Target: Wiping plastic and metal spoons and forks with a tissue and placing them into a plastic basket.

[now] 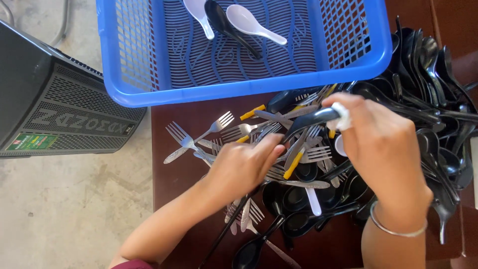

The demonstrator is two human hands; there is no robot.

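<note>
Right of centre in the frame, right hand (383, 144) raised over the heap, thumb and fingers pinched shut on the handle end of a black spoon (311, 119), with a small white wad (341, 115), perhaps a cloth, pressed against it at the fingertips. Spoon held nearly level, bowl end pointing left toward the left hand (239, 169). Thin metal bangle (398, 230) on the right wrist, lower right.

Centre of the frame, left hand palm down on the jumble of forks (189, 142), fingers curled under and close together; impossible to tell whether gripping a fork or only resting on the pile.

Across the top, blue basket (239, 92) overhanging the brown table (172, 174), two white spoons (249, 22) and one black one (226, 22) lying on its slotted floor. Far right, big stack of black spoons (428, 65), tangled and leaning. Left edge, black speaker box (50, 109) on the concrete floor.

Likely trouble from here, as a judgement only:
- slip of the held spoon out of so light a pinch, more so with the wad between skin and handle
- pricked fingertips on the left, from tines pointing every way beneath them
- forks near the table's left edge knocked to the floor by a sweep of the left forearm
- slide of the right-hand stack, from a nudge of the wrist or bangle
</note>
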